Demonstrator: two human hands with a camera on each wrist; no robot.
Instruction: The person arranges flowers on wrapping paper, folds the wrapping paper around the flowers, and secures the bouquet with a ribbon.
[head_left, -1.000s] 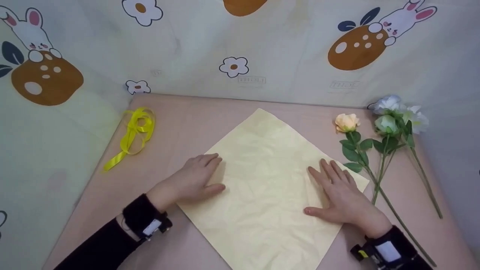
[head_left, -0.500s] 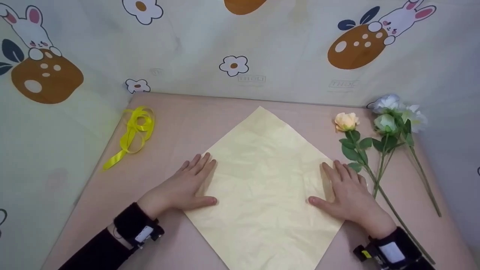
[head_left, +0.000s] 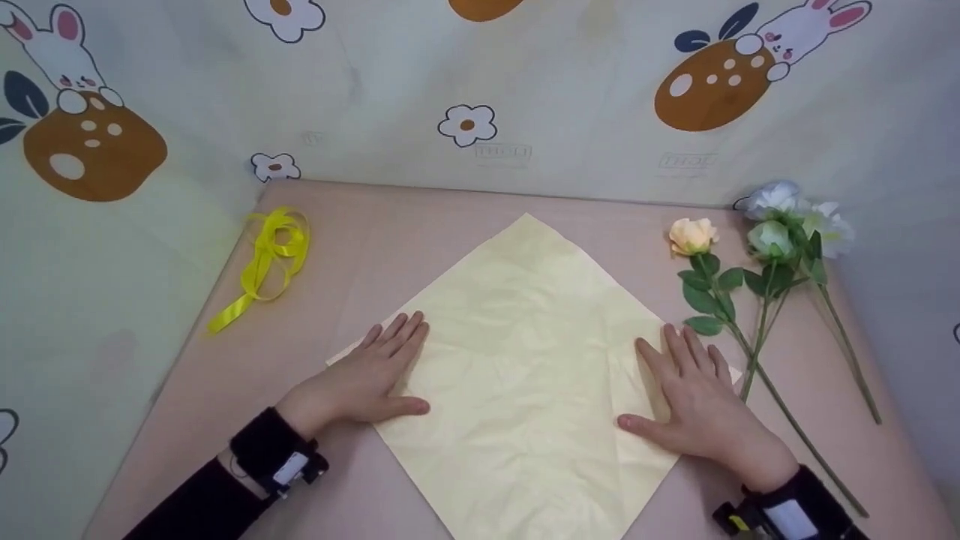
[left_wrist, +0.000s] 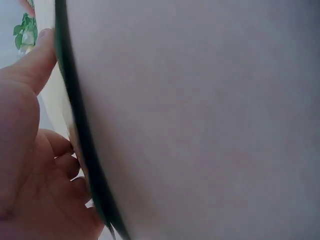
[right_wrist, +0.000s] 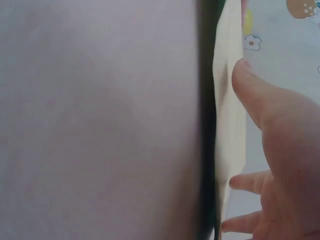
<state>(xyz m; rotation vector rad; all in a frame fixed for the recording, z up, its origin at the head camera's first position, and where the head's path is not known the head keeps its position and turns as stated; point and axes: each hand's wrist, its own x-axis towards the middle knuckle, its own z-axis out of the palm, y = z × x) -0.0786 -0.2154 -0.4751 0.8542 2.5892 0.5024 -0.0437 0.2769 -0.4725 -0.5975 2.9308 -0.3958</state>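
Note:
A pale yellow sheet of wrapping paper [head_left: 525, 360] lies cornerwise on the pink table, lightly creased, its near corner cut off by the bottom of the head view. On its left corner rests my left hand [head_left: 367, 375], fingers straight and thumb spread toward the middle. My right hand [head_left: 697, 397] lies in the same way over the right corner, fingers spread. Neither hand grips anything. In the right wrist view the fingertips of the right hand [right_wrist: 285, 130] meet the paper [right_wrist: 230, 100] edge-on. The left wrist view shows the left hand [left_wrist: 35, 150] at the table's side.
A loose bundle of yellow ribbon [head_left: 277, 251] lies at the back left of the table [head_left: 360, 217]. To the right are a peach rose [head_left: 694, 237] and several pale blue, green and white flowers [head_left: 772, 238] with long stems crossing close to my right hand. A patterned curtain [head_left: 360, 82] stands behind.
Both hands have shifted outward toward the paper's side corners. The left fingers have straightened and spread; the paper has slid slightly, its left corner now showing beside the left hand.

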